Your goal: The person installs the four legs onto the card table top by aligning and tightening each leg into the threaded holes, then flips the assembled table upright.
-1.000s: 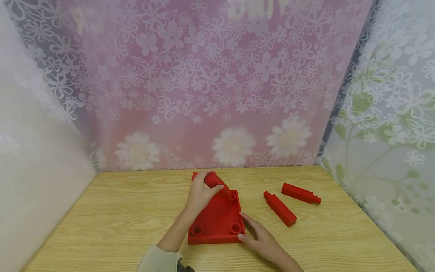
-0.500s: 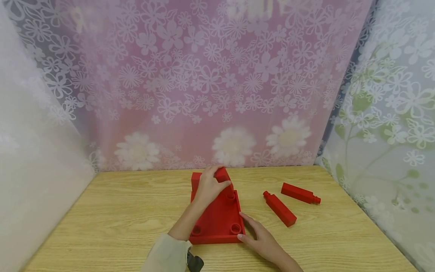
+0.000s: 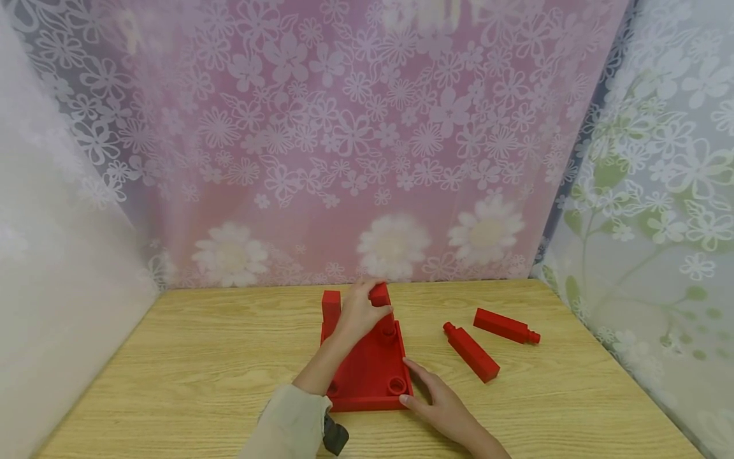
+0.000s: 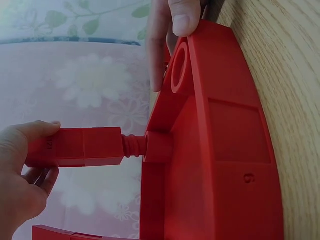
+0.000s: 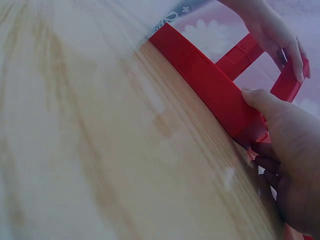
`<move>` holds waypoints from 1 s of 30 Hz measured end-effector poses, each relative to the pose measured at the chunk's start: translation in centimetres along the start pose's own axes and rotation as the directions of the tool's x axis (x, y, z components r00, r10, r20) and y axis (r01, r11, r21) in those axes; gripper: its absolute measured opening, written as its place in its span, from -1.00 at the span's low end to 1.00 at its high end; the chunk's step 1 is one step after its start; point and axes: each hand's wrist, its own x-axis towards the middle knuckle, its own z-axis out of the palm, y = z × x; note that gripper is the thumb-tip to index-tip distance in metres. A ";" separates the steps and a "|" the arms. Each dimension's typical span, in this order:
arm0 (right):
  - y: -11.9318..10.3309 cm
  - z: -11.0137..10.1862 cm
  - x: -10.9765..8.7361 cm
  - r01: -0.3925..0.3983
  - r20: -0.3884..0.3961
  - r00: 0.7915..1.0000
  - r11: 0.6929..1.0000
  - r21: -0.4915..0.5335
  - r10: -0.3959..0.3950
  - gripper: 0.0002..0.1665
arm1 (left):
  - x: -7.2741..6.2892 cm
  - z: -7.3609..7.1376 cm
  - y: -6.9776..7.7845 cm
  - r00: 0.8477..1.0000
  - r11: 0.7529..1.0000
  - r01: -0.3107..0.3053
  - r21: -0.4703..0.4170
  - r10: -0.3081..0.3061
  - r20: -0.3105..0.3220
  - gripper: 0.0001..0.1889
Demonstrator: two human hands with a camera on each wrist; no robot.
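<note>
A red square tabletop (image 3: 364, 370) lies underside up on the wooden table, its raised rim and corner sockets showing. My left hand (image 3: 357, 319) grips a red table leg (image 4: 100, 146) near its plain end. The leg's threaded end meets the far right socket (image 4: 159, 147), with part of the thread visible outside it. At the far left corner another red leg (image 3: 331, 309) stands upright, partly behind the left hand. My right hand (image 3: 438, 405) holds the near right corner, thumb (image 5: 257, 100) on the front wall and fingers along the right side.
Two loose red legs lie to the right of the tabletop: one slanted leg (image 3: 473, 354) and one farther leg (image 3: 503, 325). The near right socket (image 3: 397, 385) is bare. A flowered curtain (image 3: 367, 191) hangs at the table's back edge.
The left hand has moved right and brought its leg from a tilt to nearly upright over the far right socket. The right hand stays at the corner.
</note>
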 end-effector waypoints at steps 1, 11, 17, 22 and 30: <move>0.0 0.0 0.0 0.001 0.000 1.000 1.000 -0.001 -0.001 -0.18 | 0.0 0.1 0.0 1.000 1.000 0.001 -0.004 -0.001 0.004 -0.50; 0.1 0.1 0.1 -0.007 0.005 1.000 1.000 0.015 0.007 -0.19 | 0.3 0.8 -0.2 0.999 1.000 0.009 0.002 -0.009 0.046 -0.48; 0.0 0.0 0.0 -0.005 -0.002 1.000 1.000 0.011 0.005 -0.19 | 0.4 1.2 -0.3 0.999 1.000 -0.007 0.023 0.006 0.044 -0.47; 0.0 0.0 0.0 -0.001 -0.006 1.000 1.000 0.006 0.001 -0.19 | 0.6 1.5 -0.1 0.999 0.999 -0.032 0.042 0.030 0.042 -0.47; 0.1 0.1 0.0 -0.011 -0.009 1.000 1.000 -0.001 0.011 -0.19 | 0.8 1.6 0.0 0.998 0.998 -0.043 0.046 0.041 0.045 -0.47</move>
